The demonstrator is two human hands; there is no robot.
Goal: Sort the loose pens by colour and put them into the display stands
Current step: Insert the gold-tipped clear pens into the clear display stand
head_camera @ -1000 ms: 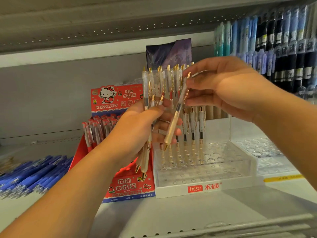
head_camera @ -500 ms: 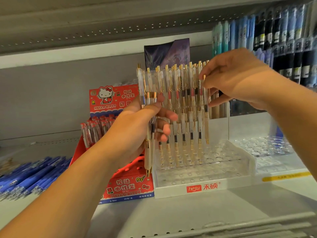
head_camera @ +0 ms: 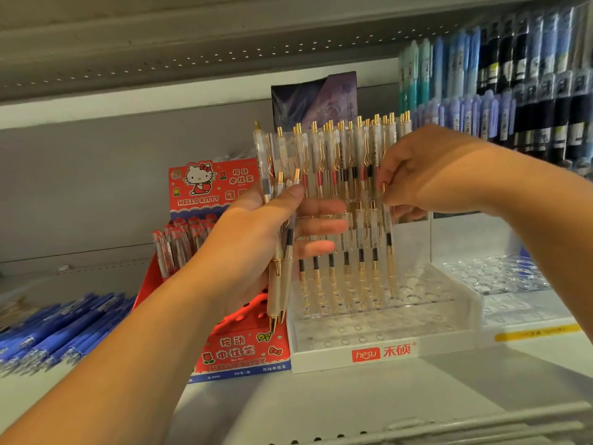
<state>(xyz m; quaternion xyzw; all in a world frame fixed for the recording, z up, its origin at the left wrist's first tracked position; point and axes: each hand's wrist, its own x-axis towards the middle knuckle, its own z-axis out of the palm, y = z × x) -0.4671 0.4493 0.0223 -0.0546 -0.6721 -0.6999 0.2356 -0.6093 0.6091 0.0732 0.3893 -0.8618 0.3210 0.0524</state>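
A clear tiered display stand [head_camera: 378,329] with a red "hesu" label sits on the shelf. Several frosted white pens with gold clips [head_camera: 340,155] stand in its back rows. My left hand [head_camera: 256,248] is shut on a small bunch of the same frosted pens [head_camera: 278,284], held tips down just left of the stand. My right hand [head_camera: 430,175] pinches the top of one frosted pen [head_camera: 389,252]. That pen stands upright at the right end of the lower row, tip down in the stand.
A red Hello Kitty pen box [head_camera: 224,316] with red-capped pens stands left of the stand. Blue pens [head_camera: 54,329] lie loose at far left. Another clear stand [head_camera: 500,277] is on the right. Blue and black pens [head_camera: 513,78] hang behind it.
My right hand carried one frosted pen from my left hand's bunch to the right side of the stand and lowered it upright into the lower row. My left hand stayed in place.
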